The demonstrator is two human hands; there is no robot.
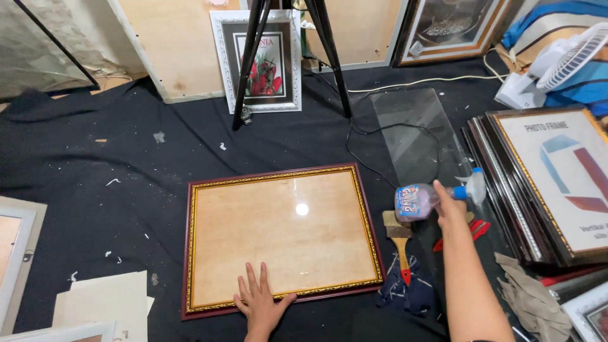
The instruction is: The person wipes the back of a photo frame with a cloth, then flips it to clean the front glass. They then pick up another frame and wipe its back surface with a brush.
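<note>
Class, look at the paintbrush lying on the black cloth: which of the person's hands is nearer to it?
Right. The right hand holds a spray bottle just above-right of the paintbrush; the left hand rests on the picture frame, farther left.

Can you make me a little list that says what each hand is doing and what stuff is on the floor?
left hand: flat on the glass at the near edge of the picture frame
right hand: holding a spray bottle
picture frame: dark red and gold, lying flat on black cloth
paintbrush: on the cloth beside the frame
stack of frames: far right
rag: near the stack
</note>
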